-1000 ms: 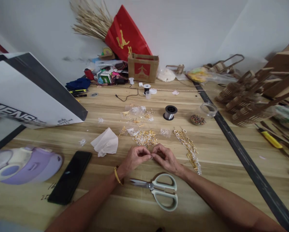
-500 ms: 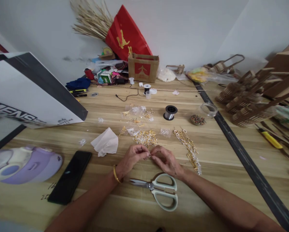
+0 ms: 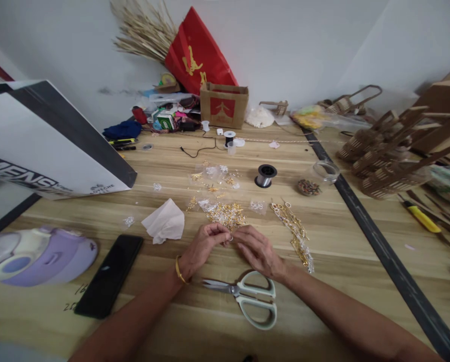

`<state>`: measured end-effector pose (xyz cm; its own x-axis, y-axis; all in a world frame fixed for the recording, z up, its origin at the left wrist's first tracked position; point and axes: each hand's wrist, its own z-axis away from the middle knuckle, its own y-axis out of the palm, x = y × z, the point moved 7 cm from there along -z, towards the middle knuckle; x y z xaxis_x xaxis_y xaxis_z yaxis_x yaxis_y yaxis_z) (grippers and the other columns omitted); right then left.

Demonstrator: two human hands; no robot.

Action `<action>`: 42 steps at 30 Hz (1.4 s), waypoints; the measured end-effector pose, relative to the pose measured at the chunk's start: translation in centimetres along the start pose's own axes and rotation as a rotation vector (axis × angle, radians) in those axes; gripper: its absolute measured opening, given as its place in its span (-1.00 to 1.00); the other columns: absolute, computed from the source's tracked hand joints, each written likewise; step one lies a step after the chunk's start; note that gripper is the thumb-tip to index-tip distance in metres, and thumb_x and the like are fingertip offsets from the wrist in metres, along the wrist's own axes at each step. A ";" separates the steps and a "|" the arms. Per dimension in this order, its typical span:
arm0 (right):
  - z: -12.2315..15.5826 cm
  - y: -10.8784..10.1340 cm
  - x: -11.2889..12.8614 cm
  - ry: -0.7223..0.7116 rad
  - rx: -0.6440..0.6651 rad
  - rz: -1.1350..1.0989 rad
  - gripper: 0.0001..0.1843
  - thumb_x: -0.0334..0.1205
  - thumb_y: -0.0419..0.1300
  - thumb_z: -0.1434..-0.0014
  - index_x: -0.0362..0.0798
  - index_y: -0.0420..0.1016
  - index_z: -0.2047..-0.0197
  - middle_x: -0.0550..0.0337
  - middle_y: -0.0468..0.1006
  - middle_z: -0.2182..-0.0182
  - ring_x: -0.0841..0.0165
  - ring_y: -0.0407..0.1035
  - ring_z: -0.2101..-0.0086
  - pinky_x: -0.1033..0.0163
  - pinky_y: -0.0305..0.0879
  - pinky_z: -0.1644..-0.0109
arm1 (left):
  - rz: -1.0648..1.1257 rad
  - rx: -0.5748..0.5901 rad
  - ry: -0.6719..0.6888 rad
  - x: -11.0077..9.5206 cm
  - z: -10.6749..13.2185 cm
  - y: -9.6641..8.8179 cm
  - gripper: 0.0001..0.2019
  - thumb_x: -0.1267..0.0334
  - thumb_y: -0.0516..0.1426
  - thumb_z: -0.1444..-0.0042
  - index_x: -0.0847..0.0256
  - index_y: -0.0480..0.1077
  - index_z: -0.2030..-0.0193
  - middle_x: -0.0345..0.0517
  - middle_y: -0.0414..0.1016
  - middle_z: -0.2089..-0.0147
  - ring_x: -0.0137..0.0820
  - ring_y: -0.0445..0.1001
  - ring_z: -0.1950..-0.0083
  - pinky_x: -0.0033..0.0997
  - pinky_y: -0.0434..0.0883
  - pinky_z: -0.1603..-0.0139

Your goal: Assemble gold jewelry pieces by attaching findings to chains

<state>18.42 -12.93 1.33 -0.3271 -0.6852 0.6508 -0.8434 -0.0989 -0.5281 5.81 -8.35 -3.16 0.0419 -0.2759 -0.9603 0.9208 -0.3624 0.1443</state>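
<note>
Between the thumb and forefinger of my left hand (image 3: 202, 246) is a small ring (image 3: 230, 238), pale and shiny. My right hand (image 3: 258, 251) meets it from the other side, fingertips together at the ring; whatever they pinch is too small to make out. Just beyond both hands lies a pile of gold and silver beads (image 3: 227, 213). A pair of scissors (image 3: 240, 291) with pale green handles rests on the table below my hands, blades to the left. Right of my right hand, strung gold and silver chains (image 3: 295, 234) lie in a bunch.
A black phone (image 3: 110, 276), a tissue (image 3: 164, 221) and a purple-and-cream bottle (image 3: 47, 256) lie on the left. Farther back are a wire spool (image 3: 265, 176), a clear jar (image 3: 325, 172) and dark beads (image 3: 308, 187). Small baskets (image 3: 379, 156) stand at the right.
The fingertips of both hands have shifted slightly left and up. My right fingers have closed in over the ring. The rest of the table looks the same.
</note>
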 end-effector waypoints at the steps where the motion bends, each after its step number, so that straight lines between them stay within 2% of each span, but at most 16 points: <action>1: 0.0 0.0 0.0 -0.002 0.001 0.006 -0.64 -0.36 -0.01 -0.26 -0.02 0.29 -0.11 -0.04 0.41 0.12 0.25 0.33 0.10 0.09 0.37 0.03 | 0.000 -0.002 0.001 -0.1 0.0 0.0 -0.85 0.25 0.25 0.13 0.31 0.43 0.47 -0.21 0.38 0.55 -0.49 0.32 0.46 -0.48 0.27 0.34; 8: 0.2 0.3 -0.5 0.008 0.004 -0.001 -0.58 -0.40 0.00 -0.25 0.00 0.26 -0.16 -0.03 0.40 0.11 0.26 0.31 0.09 0.09 0.36 0.02 | -0.063 -0.013 0.025 -0.6 0.1 0.1 -0.89 0.29 0.24 0.12 0.31 0.45 0.47 -0.22 0.40 0.55 -0.49 0.33 0.45 -0.47 0.27 0.32; 14: 0.2 0.2 -1.2 0.061 -0.010 -0.039 -0.67 -0.37 0.01 -0.25 -0.01 0.34 -0.08 -0.01 0.44 0.15 0.27 0.34 0.12 0.12 0.38 0.06 | -0.123 -0.008 0.013 -0.8 0.4 0.3 -0.88 0.28 0.24 0.11 0.31 0.46 0.46 -0.20 0.43 0.51 -0.47 0.34 0.42 -0.48 0.27 0.32; 24: 0.1 -0.3 -0.8 0.032 -0.099 -0.075 -0.82 -0.36 0.03 -0.25 -0.05 0.33 0.08 0.04 0.46 0.26 0.29 0.36 0.19 0.15 0.38 0.13 | -0.081 0.002 0.029 -0.6 0.2 0.2 -0.89 0.30 0.23 0.08 0.31 0.45 0.48 -0.22 0.41 0.54 -0.50 0.33 0.45 -0.49 0.26 0.33; 32: 0.2 0.0 -0.3 -0.009 -0.014 0.011 -0.69 -0.38 -0.02 -0.27 -0.04 0.32 -0.06 -0.03 0.42 0.12 0.26 0.33 0.07 0.08 0.36 0.02 | 0.093 0.003 0.004 0.5 -0.2 -0.1 -0.87 0.29 0.27 0.12 0.32 0.45 0.47 -0.22 0.40 0.55 -0.51 0.33 0.47 -0.48 0.26 0.35; 42: 0.2 0.1 -0.4 -0.006 -0.020 -0.002 -0.64 -0.40 0.00 -0.26 -0.03 0.31 -0.11 -0.03 0.42 0.12 0.27 0.33 0.09 0.09 0.36 0.01 | 0.027 0.004 0.018 0.0 -0.1 0.1 -0.89 0.30 0.25 0.12 0.32 0.45 0.49 -0.23 0.40 0.56 -0.51 0.33 0.47 -0.47 0.26 0.33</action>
<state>18.60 -12.78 0.91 -0.3226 -0.6893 0.6487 -0.8525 -0.0863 -0.5156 5.94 -8.32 -3.12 0.0740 -0.2697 -0.9601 0.9178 -0.3581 0.1713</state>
